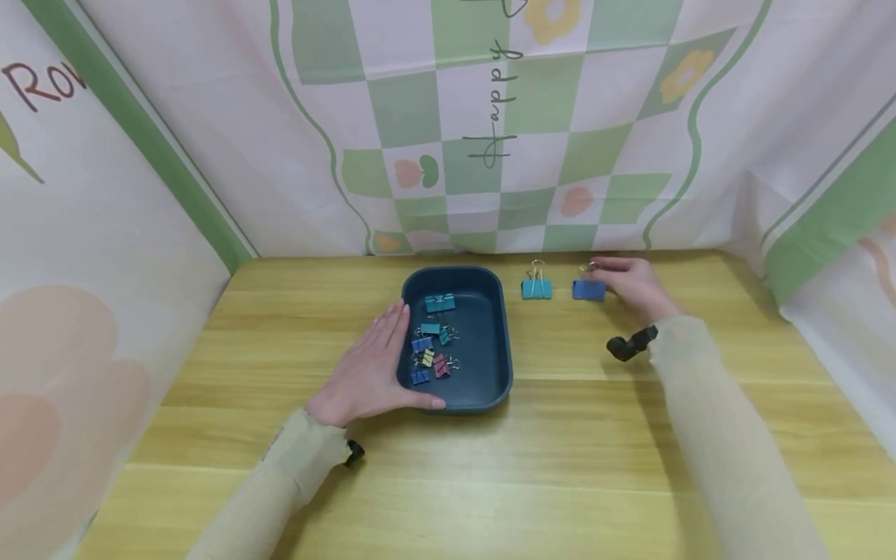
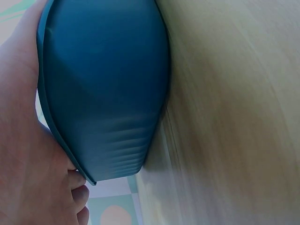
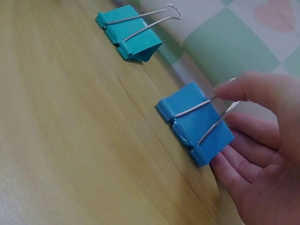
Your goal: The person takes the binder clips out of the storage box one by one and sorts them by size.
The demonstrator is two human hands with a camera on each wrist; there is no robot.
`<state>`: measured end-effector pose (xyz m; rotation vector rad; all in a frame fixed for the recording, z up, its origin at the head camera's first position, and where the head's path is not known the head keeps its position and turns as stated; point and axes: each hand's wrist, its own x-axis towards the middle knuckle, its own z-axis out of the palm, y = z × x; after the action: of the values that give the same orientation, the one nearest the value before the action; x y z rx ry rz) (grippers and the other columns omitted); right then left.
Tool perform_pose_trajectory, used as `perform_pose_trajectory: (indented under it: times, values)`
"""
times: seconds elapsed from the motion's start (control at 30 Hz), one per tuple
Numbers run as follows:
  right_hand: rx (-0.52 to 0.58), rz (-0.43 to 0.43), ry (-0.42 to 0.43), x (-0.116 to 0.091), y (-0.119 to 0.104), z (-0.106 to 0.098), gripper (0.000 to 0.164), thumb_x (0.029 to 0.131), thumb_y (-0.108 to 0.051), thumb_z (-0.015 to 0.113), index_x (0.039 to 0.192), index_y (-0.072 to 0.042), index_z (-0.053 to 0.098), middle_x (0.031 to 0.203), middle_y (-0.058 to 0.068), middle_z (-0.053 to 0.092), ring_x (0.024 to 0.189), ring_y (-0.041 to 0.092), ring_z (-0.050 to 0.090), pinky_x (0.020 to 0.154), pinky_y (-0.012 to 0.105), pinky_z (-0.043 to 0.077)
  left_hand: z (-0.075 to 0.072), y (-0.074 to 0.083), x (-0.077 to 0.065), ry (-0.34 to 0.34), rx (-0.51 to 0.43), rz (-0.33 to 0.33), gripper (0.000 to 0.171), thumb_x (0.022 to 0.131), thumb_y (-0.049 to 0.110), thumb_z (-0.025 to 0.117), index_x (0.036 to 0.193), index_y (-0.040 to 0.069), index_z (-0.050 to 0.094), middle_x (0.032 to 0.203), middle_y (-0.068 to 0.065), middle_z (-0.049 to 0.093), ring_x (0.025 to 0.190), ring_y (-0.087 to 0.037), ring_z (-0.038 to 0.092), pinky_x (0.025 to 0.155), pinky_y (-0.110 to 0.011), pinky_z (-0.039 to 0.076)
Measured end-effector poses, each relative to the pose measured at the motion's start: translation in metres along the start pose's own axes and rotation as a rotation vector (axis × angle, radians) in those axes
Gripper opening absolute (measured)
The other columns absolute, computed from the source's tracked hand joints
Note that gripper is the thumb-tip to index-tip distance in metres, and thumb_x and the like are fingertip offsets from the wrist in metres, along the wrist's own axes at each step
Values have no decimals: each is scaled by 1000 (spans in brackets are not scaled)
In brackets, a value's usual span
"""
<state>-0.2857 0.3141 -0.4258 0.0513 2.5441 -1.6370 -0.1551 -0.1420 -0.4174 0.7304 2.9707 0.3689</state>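
My right hand [image 1: 633, 285] pinches a blue binder clip [image 1: 588, 290] by its wire handles. In the right wrist view, the thumb lies against the handles of that blue binder clip [image 3: 197, 124], with the other fingers behind it. A teal binder clip [image 1: 537, 289] stands on the table to its left, handles up. My left hand [image 1: 371, 369] rests along the left rim of a dark blue tray [image 1: 505, 342], fingers straight and thumb at the near corner. The left wrist view shows the tray's outer wall [image 2: 108, 84] beside the palm.
Inside the tray's left half lie several smaller binder clips: teal, blue, a yellow one [image 1: 425, 358] and a dark pink one [image 1: 441, 366]. A patterned curtain [image 1: 476, 101] hangs behind the wooden table [image 1: 448, 482], with more cloth on both sides.
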Motion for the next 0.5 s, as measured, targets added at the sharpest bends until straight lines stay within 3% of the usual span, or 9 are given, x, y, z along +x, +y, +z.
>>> perform_pose_trajectory:
  times: [0.27,0.37,0.5]
  values:
    - [18,-10,33,4,8,1,56,97,-26,73,142,2,56,137,10,63,103,-1,61,96,15,46,-1,1,0,-7,-4,-2,148,62,103,46,162,6,-3,169,-9,-8,154,-17,-6,123,-35,5]
    - [39,-6,39,0,3,0,62,96,-31,74,145,1,54,138,11,62,109,4,62,101,20,46,-2,2,0,-13,-2,-5,148,62,103,45,162,6,-3,169,-8,-8,154,-17,-6,122,-35,5]
    - [-3,-3,81,-11,-13,-5,76,90,-47,77,149,-6,52,145,11,57,132,18,51,113,38,38,-2,2,0,-16,-2,-9,148,62,103,44,163,6,-3,169,-8,-7,154,-17,-6,122,-35,6]
